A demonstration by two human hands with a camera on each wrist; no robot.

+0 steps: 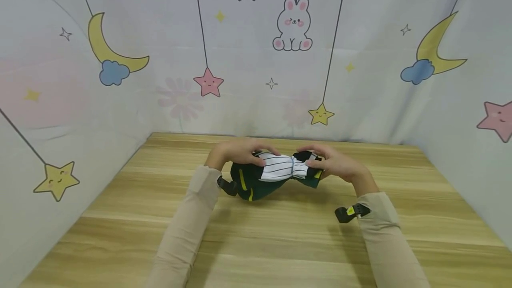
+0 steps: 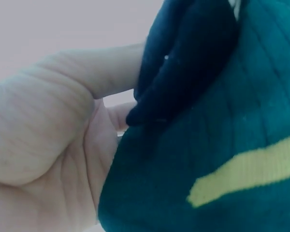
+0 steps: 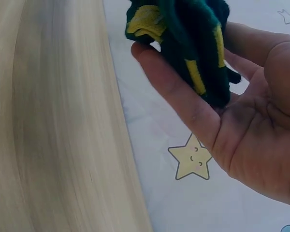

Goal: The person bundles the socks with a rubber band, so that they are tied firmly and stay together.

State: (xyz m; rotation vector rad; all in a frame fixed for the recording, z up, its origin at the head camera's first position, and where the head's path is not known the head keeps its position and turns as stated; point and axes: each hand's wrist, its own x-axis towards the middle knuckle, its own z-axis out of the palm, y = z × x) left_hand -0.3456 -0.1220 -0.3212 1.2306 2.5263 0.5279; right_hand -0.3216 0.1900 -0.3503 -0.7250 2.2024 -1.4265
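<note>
A bundle of knit socks (image 1: 276,166), white with dark lines, black, and dark green with yellow marks, is held raised over the table. A thin blue band (image 1: 292,166) cinches it right of its middle. My left hand (image 1: 244,151) grips the wider end, its thumb on the fabric. In the left wrist view, green ribbed cloth (image 2: 222,145) and a dark fold (image 2: 188,58) hide most of the fingers. The narrower end is gripped by my right hand (image 1: 334,162); in the right wrist view, green cloth (image 3: 195,53) sits between its thumb and fingers.
Beneath the hands lies a wood-grain table (image 1: 280,243). A white curtain (image 1: 248,110) printed with stars, moons and a rabbit encloses its back and sides. Small black cameras are strapped at the left wrist (image 1: 227,186) and right wrist (image 1: 352,212).
</note>
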